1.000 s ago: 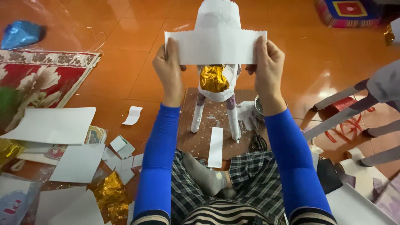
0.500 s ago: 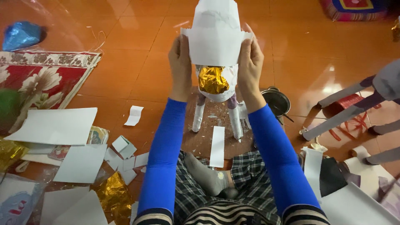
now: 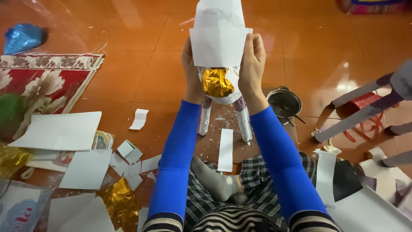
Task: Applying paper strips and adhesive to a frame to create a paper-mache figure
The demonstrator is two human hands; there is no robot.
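A white paper animal figure point(image 3: 221, 15) with a gold foil patch point(image 3: 216, 81) stands on thin white legs point(image 3: 245, 124) on the orange floor in front of me. A white paper strip point(image 3: 218, 47) is wrapped around its body. My left hand point(image 3: 191, 71) presses the strip's left side against the figure and my right hand point(image 3: 253, 64) presses its right side. Both arms wear blue sleeves. A narrow white paper strip point(image 3: 225, 149) lies on the floor between the legs, near my grey-socked foot point(image 3: 214, 180).
A small dark metal pot point(image 3: 284, 103) with sticks stands right of the figure. Paper sheets point(image 3: 60, 131), scraps and gold foil point(image 3: 120, 202) lie at the left beside a red patterned rug point(image 3: 38, 90). A blue bag point(image 3: 22, 38) sits far left. Grey paper limbs point(image 3: 365, 107) and white sheets point(image 3: 369, 210) lie right.
My hands have come closer together, folding the wide flat paper strip around the figure's body. The view has shifted slightly so the pot shows at the right.
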